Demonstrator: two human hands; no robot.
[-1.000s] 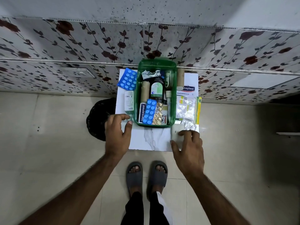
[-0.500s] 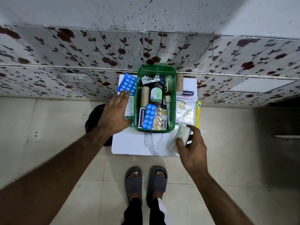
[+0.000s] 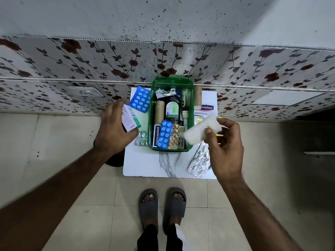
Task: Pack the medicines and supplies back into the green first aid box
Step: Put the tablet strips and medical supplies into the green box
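Note:
The green first aid box (image 3: 172,80) stands on a small white marble-look table (image 3: 145,163), holding a dark syrup bottle (image 3: 172,107), brown rolls, a blue blister strip (image 3: 164,134) and a Hansaplast pack. My left hand (image 3: 114,131) grips a small white and green medicine carton (image 3: 129,118) just left of the box. My right hand (image 3: 224,142) holds a white gauze pad (image 3: 199,130) over the box's right front corner. A blue tablet strip (image 3: 141,99) and a clear blister strip (image 3: 142,138) lie left of the box.
Right of the box lie a Hansaplast washproof pack (image 3: 205,110), a brown roll (image 3: 198,95) and a crumpled foil strip (image 3: 199,162). A floral-patterned wall stands behind. A dark round object (image 3: 113,160) sits on the floor left of the table. My sandalled feet (image 3: 162,209) stand below.
My left hand picked up the medicine carton from beside the box. My right hand lifted the white gauze pad off the table and carried it up toward the box.

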